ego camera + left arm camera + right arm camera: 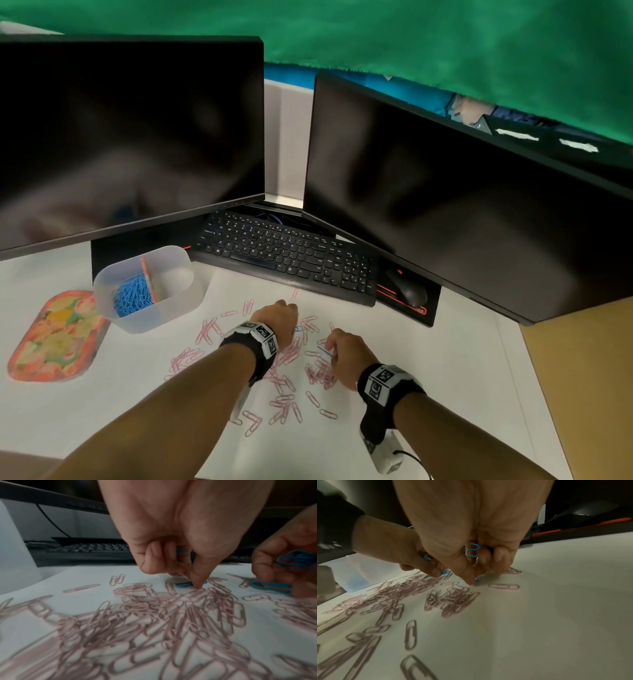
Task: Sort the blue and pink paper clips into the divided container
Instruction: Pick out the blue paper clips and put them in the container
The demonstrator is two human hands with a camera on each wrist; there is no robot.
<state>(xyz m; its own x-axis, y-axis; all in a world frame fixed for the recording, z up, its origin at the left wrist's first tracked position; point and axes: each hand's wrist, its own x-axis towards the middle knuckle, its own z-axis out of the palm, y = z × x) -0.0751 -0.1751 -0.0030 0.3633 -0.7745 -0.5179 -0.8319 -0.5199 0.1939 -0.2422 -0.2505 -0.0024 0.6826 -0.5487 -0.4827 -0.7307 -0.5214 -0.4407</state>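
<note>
Pink paper clips (287, 356) lie scattered over the white sheet in front of me. My left hand (278, 319) hovers over the pile with blue clips (182, 551) tucked in its curled fingers. Its fingertip presses another blue clip (185, 584) lying on the sheet. My right hand (346, 353), just to the right, grips a bunch of blue clips (472, 551), and its fingertip touches a further blue clip (477, 579) on the paper. The translucent divided container (171, 310) stands at the left, with blue clips (133, 296) in its left compartment.
Two dark monitors (130, 137) stand behind, with a black keyboard (284, 253) and a mouse (409, 291) beneath them. A colourful tray (54, 337) lies at the far left of the container. Brown desk surface (582, 377) shows at the right.
</note>
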